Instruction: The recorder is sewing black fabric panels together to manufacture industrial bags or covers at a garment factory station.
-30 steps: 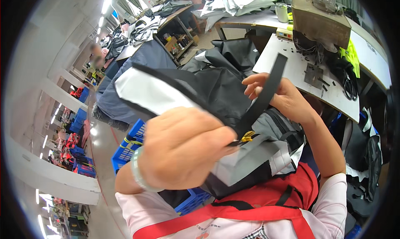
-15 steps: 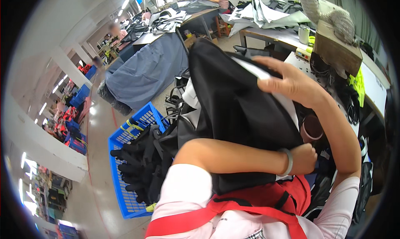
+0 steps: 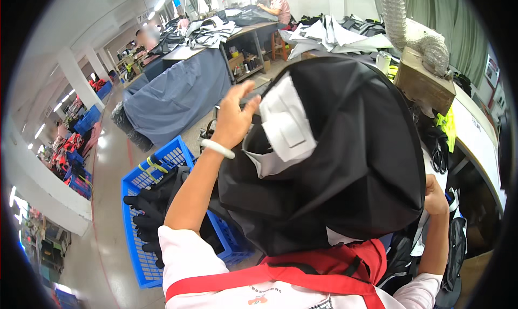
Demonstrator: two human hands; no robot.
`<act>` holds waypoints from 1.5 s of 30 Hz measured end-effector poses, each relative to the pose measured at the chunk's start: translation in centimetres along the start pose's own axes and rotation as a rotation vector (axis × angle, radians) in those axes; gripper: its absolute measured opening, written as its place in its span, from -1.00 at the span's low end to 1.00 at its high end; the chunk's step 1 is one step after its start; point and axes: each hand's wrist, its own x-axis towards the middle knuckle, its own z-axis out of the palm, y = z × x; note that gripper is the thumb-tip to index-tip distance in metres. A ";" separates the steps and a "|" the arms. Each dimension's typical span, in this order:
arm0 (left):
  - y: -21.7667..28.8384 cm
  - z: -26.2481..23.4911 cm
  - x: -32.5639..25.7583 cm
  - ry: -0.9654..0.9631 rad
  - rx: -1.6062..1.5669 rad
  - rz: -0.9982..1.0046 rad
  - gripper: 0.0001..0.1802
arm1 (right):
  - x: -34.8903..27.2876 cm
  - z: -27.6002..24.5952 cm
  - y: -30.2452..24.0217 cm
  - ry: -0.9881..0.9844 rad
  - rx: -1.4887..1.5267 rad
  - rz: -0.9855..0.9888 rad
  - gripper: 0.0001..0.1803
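A large black fabric piece [image 3: 350,147] with a white underside is spread in front of my body and hides much of what lies beneath. A white patch with a short slit-like mark [image 3: 288,123] shows at its upper left, beside a folded-back white edge. My left hand [image 3: 236,117], with a pale bangle on the wrist, is raised at the left of that patch, thumb and fingers apart and nothing plainly held. At the right edge of the fabric, my right hand [image 3: 436,197] is closed, its fingers curled on the black fabric piece; the fingertips are partly hidden.
A blue plastic basket [image 3: 129,222] with black pieces stands at my left. A worktable at the right bears a brown box [image 3: 426,82] with a ribbed duct. Piled fabric [image 3: 329,36] covers a table ahead. A co-worker [image 3: 278,7] sits at the back.
My left hand has moved from the right, across the fabric, up to its left side. My right hand has gone down to the right edge. The fabric has turned and spread out wider.
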 end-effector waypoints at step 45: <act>13.5 37.7 5.0 -1.357 -0.733 -0.145 -0.74 | 5.1 -14.4 5.3 0.271 -0.547 0.263 -0.71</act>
